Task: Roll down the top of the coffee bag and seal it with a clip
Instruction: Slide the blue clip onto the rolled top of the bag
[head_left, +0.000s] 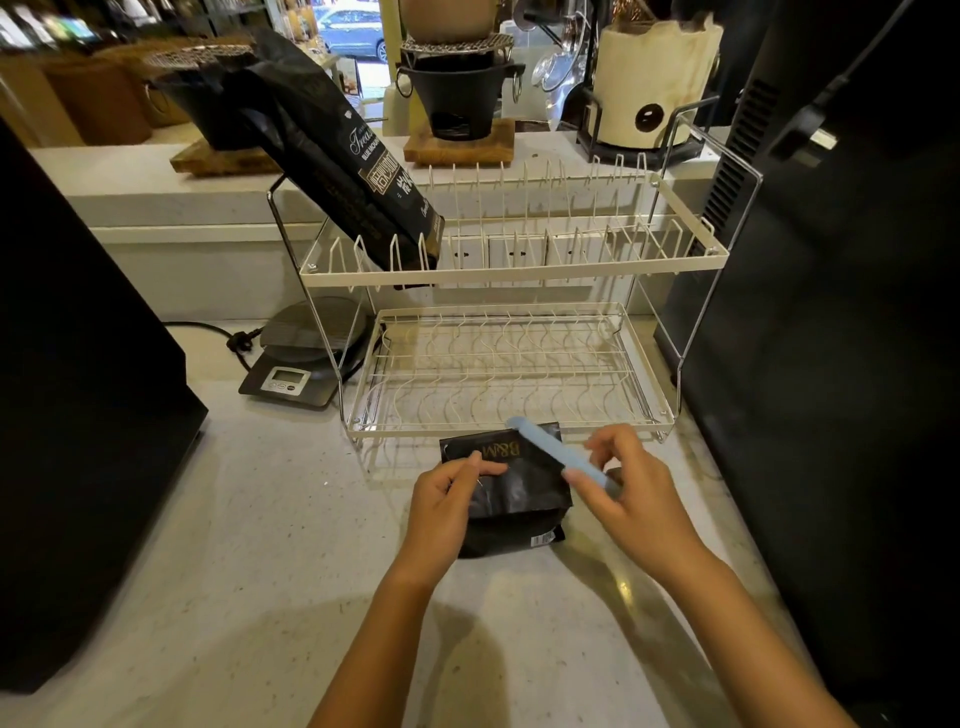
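A small black coffee bag (511, 496) with gold lettering lies flat on the pale counter, just in front of the dish rack. My left hand (447, 499) pinches the bag's left side between thumb and fingers. My right hand (631, 491) holds a long light-blue sealing clip (558, 452) slanted above the bag's right part. Whether the clip is open or touches the bag cannot be told.
A white two-tier wire dish rack (511, 275) stands behind the bag, with a large black coffee bag (337, 150) leaning in its upper tier. A kitchen scale (306, 358) sits to the left. Black appliances flank both sides (78, 415) (841, 312).
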